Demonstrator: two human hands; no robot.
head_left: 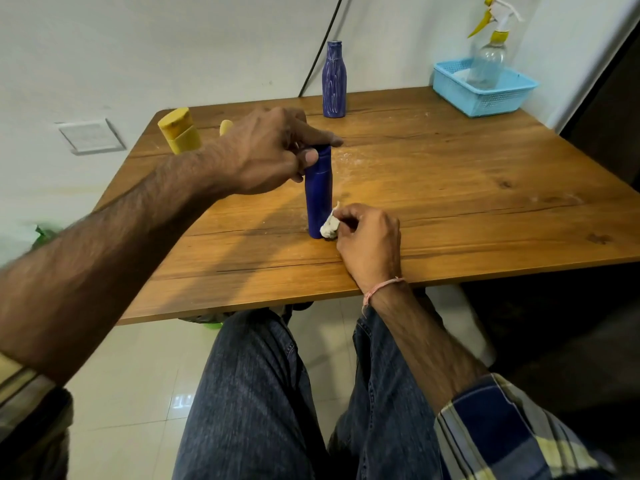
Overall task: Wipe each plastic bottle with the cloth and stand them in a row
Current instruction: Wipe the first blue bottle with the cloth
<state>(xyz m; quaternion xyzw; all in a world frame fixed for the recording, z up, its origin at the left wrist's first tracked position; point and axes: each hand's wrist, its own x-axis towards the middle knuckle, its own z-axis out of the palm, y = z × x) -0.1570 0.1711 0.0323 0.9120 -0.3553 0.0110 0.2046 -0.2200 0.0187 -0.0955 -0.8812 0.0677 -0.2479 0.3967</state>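
Yellow bottle (180, 131) stands upright just left of L hand (273, 152), at far-left corner of wooden table (450, 188). 2nd yellow item (226, 125) sits behind the hand, mostly hidden. L hand grips top of dark blue bottle (318, 192) w/ thumb + curled fingers, index finger stretched over cap. Bottle upright on table, between both hands. White cloth (329, 226) is wadded, pressed to bottle's lower right side near base. R hand (369, 242) pinches cloth, fingers curled. Beyond L hand, toward wall: streaked blue bottle (334, 81), upright, well apart. Far right of R hand: light blue basket (485, 95) w/ clear spray bottle (491, 53) standing inside.
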